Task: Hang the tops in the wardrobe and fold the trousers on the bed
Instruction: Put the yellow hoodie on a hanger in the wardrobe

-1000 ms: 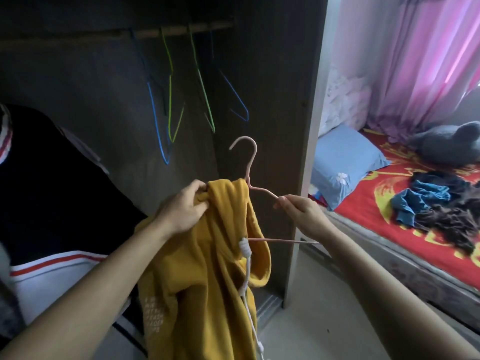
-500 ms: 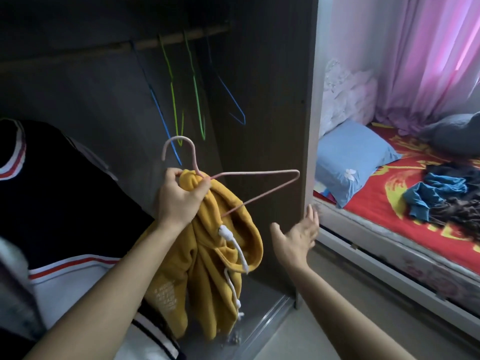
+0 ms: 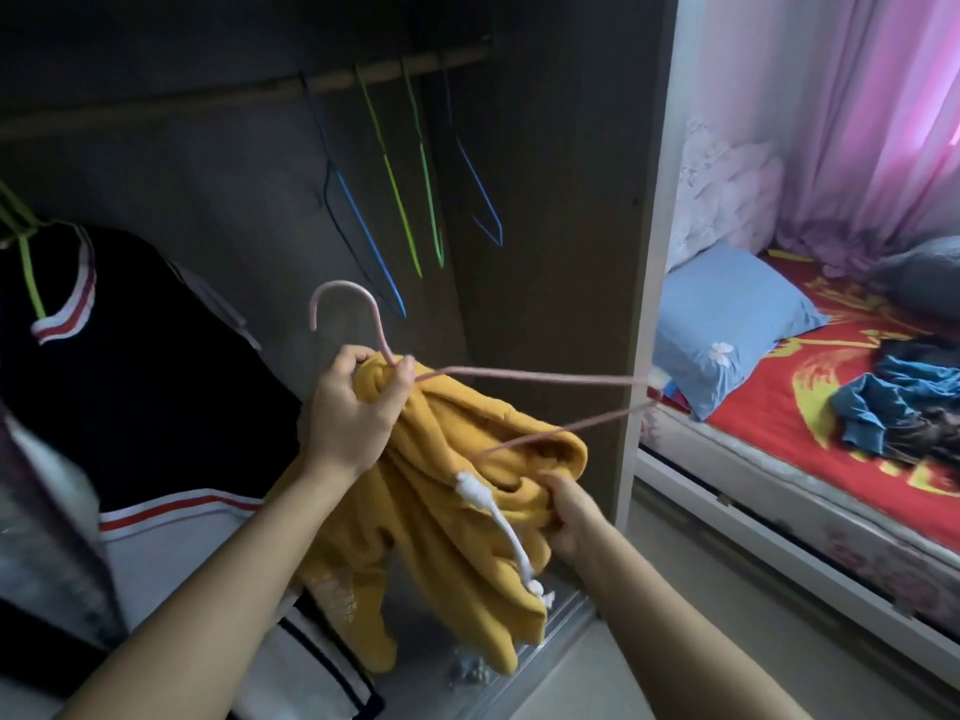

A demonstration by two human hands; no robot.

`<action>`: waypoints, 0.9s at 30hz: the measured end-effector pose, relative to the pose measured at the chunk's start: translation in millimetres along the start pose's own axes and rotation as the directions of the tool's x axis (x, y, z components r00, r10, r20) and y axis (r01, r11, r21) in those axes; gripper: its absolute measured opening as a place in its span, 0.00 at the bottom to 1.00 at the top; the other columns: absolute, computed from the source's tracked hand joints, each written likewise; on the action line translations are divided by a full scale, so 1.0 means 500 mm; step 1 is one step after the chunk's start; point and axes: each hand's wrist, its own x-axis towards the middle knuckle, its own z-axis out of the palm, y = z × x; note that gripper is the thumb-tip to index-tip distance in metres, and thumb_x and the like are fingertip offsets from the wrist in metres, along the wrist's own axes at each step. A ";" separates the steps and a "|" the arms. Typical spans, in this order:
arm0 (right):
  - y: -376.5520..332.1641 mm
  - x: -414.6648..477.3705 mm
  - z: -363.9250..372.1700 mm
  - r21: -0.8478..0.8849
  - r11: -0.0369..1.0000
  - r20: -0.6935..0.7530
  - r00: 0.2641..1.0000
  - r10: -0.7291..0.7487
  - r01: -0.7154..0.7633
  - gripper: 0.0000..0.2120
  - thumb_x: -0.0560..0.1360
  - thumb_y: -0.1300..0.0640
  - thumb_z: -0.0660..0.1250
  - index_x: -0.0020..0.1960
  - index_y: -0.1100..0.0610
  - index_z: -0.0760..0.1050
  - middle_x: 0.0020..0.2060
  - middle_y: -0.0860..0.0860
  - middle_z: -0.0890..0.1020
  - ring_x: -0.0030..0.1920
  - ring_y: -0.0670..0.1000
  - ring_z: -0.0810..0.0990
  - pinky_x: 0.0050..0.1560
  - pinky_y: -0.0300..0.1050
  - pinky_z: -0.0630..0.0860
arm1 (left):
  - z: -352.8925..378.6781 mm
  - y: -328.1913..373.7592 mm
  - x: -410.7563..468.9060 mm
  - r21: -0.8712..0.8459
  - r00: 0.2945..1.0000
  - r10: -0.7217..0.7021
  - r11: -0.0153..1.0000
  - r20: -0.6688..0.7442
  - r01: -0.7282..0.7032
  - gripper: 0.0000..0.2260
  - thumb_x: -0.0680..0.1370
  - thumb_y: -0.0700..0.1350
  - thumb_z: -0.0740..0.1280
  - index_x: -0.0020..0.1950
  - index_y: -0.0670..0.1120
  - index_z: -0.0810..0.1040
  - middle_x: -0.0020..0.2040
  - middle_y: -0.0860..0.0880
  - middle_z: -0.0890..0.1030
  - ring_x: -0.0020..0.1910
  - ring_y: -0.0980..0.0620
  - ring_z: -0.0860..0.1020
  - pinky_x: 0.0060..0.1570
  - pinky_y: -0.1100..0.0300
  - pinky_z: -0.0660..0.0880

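Note:
A mustard-yellow hoodie [image 3: 441, 511] with a white drawstring hangs bunched in front of the open wardrobe. My left hand [image 3: 353, 413] grips its neck together with the neck of a pink wire hanger [image 3: 519, 377], whose hook points up and whose right arm sticks out bare. My right hand [image 3: 571, 517] grips the hoodie's hood edge lower right. The wardrobe rail [image 3: 363, 77] runs above. A heap of blue and dark clothes [image 3: 904, 407] lies on the red bed [image 3: 769, 423].
Blue and green empty hangers [image 3: 395, 200] dangle from the rail. A black and white top [image 3: 130, 366] hangs at the left on a green hanger. The wardrobe's side panel [image 3: 571, 200] stands between me and the bed. A blue pillow [image 3: 727, 324] lies by pink curtains.
My right hand, open and empty half a second ago, has come in and taken hold of the hoodie's hood. A second ago it held the hanger's arm. My left hand keeps the neck.

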 end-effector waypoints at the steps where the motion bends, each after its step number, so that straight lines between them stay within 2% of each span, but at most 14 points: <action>1: -0.021 -0.001 -0.013 0.024 0.999 -0.026 0.999 -0.046 0.047 0.19 0.73 0.59 0.70 0.63 0.63 0.77 0.56 0.64 0.82 0.57 0.64 0.82 0.57 0.62 0.79 | -0.011 -0.020 -0.003 0.069 0.999 0.030 0.997 0.016 -0.031 0.16 0.71 0.66 0.64 0.43 0.53 0.76 0.34 0.58 0.79 0.36 0.66 0.77 0.31 0.75 0.67; 3: -0.072 -0.001 -0.046 0.019 0.990 -0.079 0.987 -0.140 0.142 0.16 0.75 0.61 0.67 0.62 0.63 0.78 0.56 0.64 0.82 0.57 0.64 0.82 0.55 0.60 0.80 | -0.028 -0.065 -0.011 0.239 0.995 0.050 0.969 0.084 -0.069 0.18 0.70 0.68 0.61 0.42 0.55 0.77 0.31 0.58 0.78 0.32 0.61 0.76 0.31 0.67 0.71; 5: -0.119 -0.006 -0.072 -0.097 0.971 -0.132 0.965 -0.229 0.217 0.13 0.74 0.60 0.67 0.57 0.63 0.80 0.53 0.63 0.84 0.52 0.62 0.84 0.54 0.58 0.82 | -0.029 -0.102 -0.021 0.321 0.987 0.055 0.942 0.150 -0.101 0.19 0.71 0.69 0.59 0.42 0.56 0.78 0.30 0.57 0.79 0.33 0.56 0.77 0.32 0.61 0.74; 7: -0.148 -0.007 -0.084 -0.207 0.941 -0.203 0.930 -0.308 0.266 0.08 0.73 0.59 0.68 0.50 0.60 0.80 0.45 0.60 0.85 0.41 0.57 0.85 0.42 0.49 0.84 | -0.020 -0.113 -0.019 0.325 0.981 0.075 0.937 0.177 -0.130 0.19 0.72 0.69 0.59 0.42 0.56 0.78 0.30 0.58 0.78 0.32 0.56 0.77 0.31 0.63 0.72; 9: -0.169 -0.012 -0.083 -0.282 0.910 -0.241 0.896 -0.373 0.303 0.07 0.73 0.55 0.69 0.49 0.57 0.79 0.40 0.55 0.83 0.36 0.52 0.83 0.33 0.42 0.79 | -0.010 -0.112 -0.005 0.316 0.981 0.072 0.940 0.179 -0.126 0.19 0.72 0.69 0.59 0.42 0.56 0.78 0.30 0.59 0.78 0.32 0.57 0.76 0.30 0.65 0.70; 13: -0.201 -0.027 -0.077 -0.378 0.839 -0.241 0.833 -0.497 0.392 0.08 0.75 0.53 0.69 0.49 0.56 0.78 0.38 0.53 0.81 0.37 0.52 0.83 0.34 0.42 0.78 | -0.008 -0.115 0.018 0.299 0.994 -0.011 0.954 0.113 -0.024 0.21 0.72 0.70 0.59 0.40 0.55 0.79 0.31 0.59 0.77 0.32 0.57 0.74 0.32 0.65 0.68; 17: -0.215 -0.068 -0.070 -0.524 0.678 -0.171 0.716 -0.677 0.516 0.05 0.73 0.53 0.71 0.45 0.54 0.78 0.40 0.54 0.84 0.38 0.51 0.84 0.38 0.45 0.82 | -0.008 -0.115 0.016 0.312 0.999 -0.018 0.950 0.038 0.005 0.20 0.73 0.68 0.58 0.39 0.54 0.79 0.29 0.62 0.73 0.29 0.64 0.70 0.29 0.69 0.62; 20: -0.231 -0.090 -0.068 -0.612 0.544 -0.082 0.639 -0.765 0.573 0.08 0.72 0.51 0.74 0.46 0.53 0.78 0.38 0.50 0.84 0.37 0.49 0.85 0.35 0.41 0.82 | 0.001 -0.109 0.001 0.393 0.996 0.085 0.915 0.032 -0.091 0.18 0.75 0.66 0.59 0.39 0.53 0.78 0.29 0.60 0.71 0.26 0.64 0.64 0.28 0.72 0.58; 23: -0.244 -0.102 -0.057 -0.731 0.400 -0.006 0.580 -0.814 0.553 0.11 0.73 0.45 0.73 0.44 0.52 0.78 0.36 0.47 0.82 0.36 0.46 0.82 0.30 0.34 0.77 | 0.024 -0.094 -0.011 0.407 0.985 0.160 0.897 0.063 -0.172 0.18 0.76 0.65 0.59 0.40 0.53 0.77 0.29 0.59 0.69 0.26 0.60 0.64 0.28 0.74 0.56; 25: -0.248 -0.104 -0.052 -0.778 0.343 0.009 0.556 -0.831 0.527 0.14 0.74 0.41 0.71 0.44 0.52 0.78 0.36 0.46 0.81 0.36 0.46 0.81 0.31 0.34 0.76 | 0.043 -0.087 -0.016 0.391 0.966 0.208 0.885 0.153 -0.253 0.18 0.76 0.66 0.57 0.41 0.55 0.77 0.27 0.62 0.67 0.25 0.63 0.64 0.25 0.74 0.56; 27: -0.251 -0.101 -0.052 -0.804 0.289 0.016 0.505 -0.863 0.520 0.13 0.76 0.43 0.69 0.43 0.53 0.79 0.35 0.47 0.81 0.36 0.46 0.80 0.36 0.38 0.80 | 0.053 -0.081 -0.021 0.369 0.947 0.235 0.879 0.218 -0.302 0.17 0.76 0.66 0.57 0.43 0.56 0.77 0.26 0.66 0.64 0.23 0.66 0.63 0.23 0.75 0.56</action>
